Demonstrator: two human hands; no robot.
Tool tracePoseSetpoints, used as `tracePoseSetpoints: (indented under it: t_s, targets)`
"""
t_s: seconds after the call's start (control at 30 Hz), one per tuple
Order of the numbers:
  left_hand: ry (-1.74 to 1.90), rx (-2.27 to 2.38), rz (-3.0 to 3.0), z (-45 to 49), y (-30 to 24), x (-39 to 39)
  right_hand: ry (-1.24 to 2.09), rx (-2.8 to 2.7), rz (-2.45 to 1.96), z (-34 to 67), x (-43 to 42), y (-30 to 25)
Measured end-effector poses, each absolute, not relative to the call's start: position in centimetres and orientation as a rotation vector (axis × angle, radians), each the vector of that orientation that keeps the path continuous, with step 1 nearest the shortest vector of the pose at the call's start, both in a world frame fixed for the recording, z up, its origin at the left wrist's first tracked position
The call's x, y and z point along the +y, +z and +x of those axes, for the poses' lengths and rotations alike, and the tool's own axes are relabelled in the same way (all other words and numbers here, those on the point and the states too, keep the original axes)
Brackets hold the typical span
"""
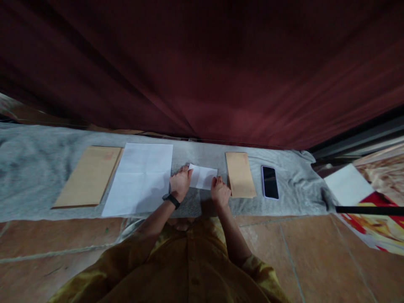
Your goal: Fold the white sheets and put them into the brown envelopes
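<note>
A small folded sheet of white paper [203, 177] lies between my hands, low over the grey cloth. My left hand [181, 182], with a dark watch on its wrist, is closed on the paper's left end. At the right end, my right hand [220, 191] grips the lower corner, its fingers curled. Large white sheets [142, 179] with faint crease lines lie flat just left of my left hand. Right beside my right hand is a stack of small brown envelopes [241, 174].
Larger brown envelopes [90, 176] are stacked at the left, beside the white sheets. A phone [270, 182] lies right of the small envelopes on the grey cloth [296, 185]. A dark red curtain [202, 75] hangs behind. A colourful printed box [375, 219] stands at the far right.
</note>
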State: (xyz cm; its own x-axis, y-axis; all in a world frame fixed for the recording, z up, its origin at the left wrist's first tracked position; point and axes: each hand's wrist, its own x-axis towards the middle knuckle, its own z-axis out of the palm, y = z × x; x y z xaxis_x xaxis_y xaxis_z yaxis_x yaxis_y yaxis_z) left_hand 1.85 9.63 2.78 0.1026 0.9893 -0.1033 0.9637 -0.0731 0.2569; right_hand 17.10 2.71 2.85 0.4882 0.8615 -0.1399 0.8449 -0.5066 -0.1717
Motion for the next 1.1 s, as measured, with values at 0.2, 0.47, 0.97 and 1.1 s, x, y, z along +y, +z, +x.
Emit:
tracePoseSetpoints:
  t_s: [0.2,0.47,0.97,1.1]
  targets:
    - [0.166,1.935,2.148,1.9,2.5,9.4,0.259,-1.543,-2.639,16.9,2.8,2.7]
    - [0.114,1.963,2.16,2.1,2.6,9.4,0.221,-1.545,-2.664,16.8,2.7,2.3]
    - [0.245,1.873,2.391,1.2,2.0,8.5,0.121,-1.589,-2.64,16.7,2.6,1.5]
    - [0.372,1.534,2.634,1.2,1.1,6.3,0.128,-1.593,-2.645,16.7,2.6,1.7]
